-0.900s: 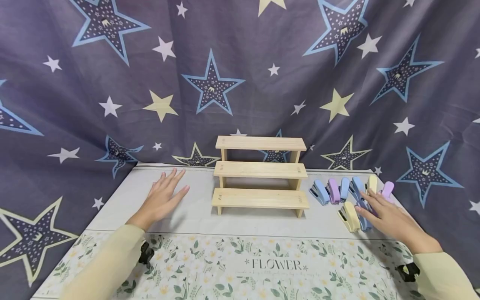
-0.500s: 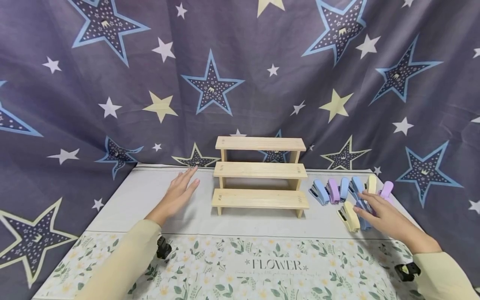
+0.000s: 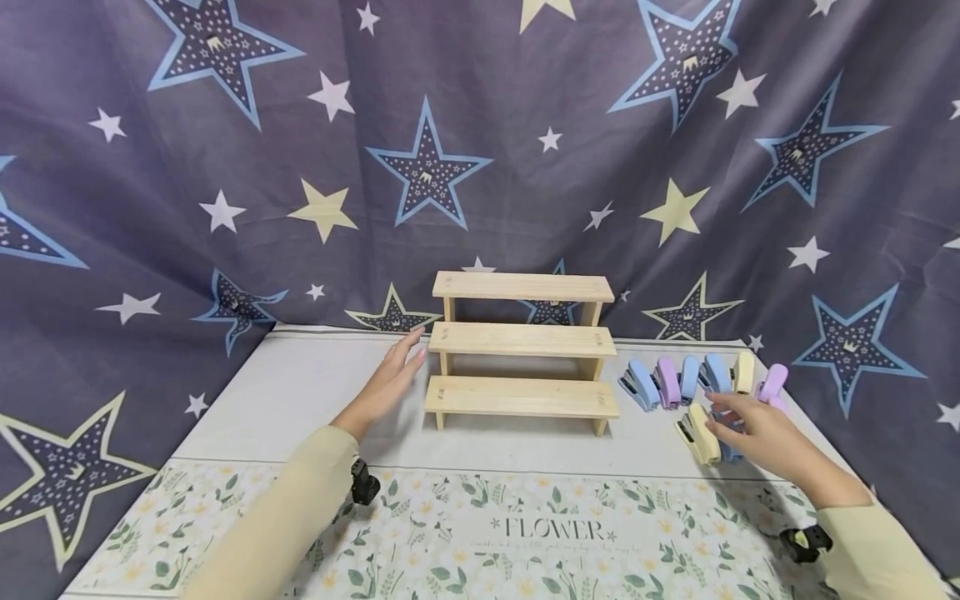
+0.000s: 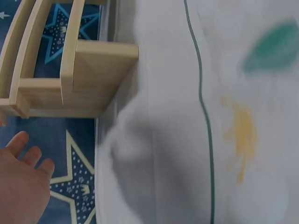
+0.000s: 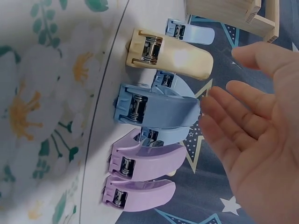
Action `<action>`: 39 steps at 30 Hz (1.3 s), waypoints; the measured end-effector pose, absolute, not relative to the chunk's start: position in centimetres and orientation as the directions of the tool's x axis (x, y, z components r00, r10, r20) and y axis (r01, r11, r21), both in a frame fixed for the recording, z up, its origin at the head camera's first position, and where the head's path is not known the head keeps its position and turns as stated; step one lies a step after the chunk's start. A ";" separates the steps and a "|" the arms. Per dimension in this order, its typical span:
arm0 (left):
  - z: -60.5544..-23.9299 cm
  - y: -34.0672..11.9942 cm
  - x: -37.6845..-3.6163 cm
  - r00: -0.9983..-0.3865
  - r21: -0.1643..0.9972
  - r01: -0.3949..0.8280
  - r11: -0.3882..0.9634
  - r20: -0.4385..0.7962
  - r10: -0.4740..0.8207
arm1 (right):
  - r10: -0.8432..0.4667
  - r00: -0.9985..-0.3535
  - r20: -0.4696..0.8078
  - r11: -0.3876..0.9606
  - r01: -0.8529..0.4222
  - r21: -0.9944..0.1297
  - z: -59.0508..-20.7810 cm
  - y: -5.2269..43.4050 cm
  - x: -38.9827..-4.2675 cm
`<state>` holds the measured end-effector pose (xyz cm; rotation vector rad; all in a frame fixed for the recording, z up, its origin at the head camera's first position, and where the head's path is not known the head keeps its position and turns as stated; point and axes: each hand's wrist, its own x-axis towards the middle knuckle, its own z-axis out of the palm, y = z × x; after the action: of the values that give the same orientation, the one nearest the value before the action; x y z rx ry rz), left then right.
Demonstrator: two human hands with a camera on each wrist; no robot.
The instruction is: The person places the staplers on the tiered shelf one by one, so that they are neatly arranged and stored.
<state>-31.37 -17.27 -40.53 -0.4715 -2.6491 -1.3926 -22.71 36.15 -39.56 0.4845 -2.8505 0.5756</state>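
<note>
My right hand (image 3: 772, 433) hovers over the front staplers at the right of the table, its fingers loosely bent. In the right wrist view its fingertips come right up to the top end of a blue stapler (image 5: 163, 109), with the thumb apart from them. A yellow stapler (image 3: 702, 435) stands just left of that blue one, and two purple staplers (image 5: 149, 161) show on its other side. My left hand (image 3: 382, 390) holds nothing; its fingers are extended beside the left end of a three-tier wooden shelf (image 3: 521, 396).
Behind the front staplers stands a row of blue, purple and yellow ones, such as the leftmost blue stapler (image 3: 639, 385). A star-patterned curtain (image 3: 480, 75) hangs behind the table. Across the table's front runs a flower-printed cloth (image 3: 420, 533).
My left hand has moved right, toward the shelf's left end, and turned more on edge. My right hand has shifted slightly left and its fingers have bent more above the front staplers.
</note>
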 end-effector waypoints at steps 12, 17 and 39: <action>-40.2 -14.6 -32.6 -0.977 0.911 0.211 0.354 0.196 0.079 | -0.261 -0.954 0.147 0.888 -0.297 -0.351 -40.5 36.1 -22.6; -40.3 -13.3 -32.8 -0.991 0.958 0.137 0.253 0.130 0.042 | -0.258 -0.963 0.075 0.891 -0.267 -0.368 -41.1 36.0 -22.9; -40.9 -12.8 -33.2 -0.998 0.992 0.067 0.111 0.064 0.024 | -0.188 -0.982 -0.023 0.909 -0.165 -0.382 -41.3 35.0 -23.0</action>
<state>-33.15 -12.83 -40.91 -0.0940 -2.3173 -2.0709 -23.04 35.04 -41.34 0.2889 -3.1277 0.6173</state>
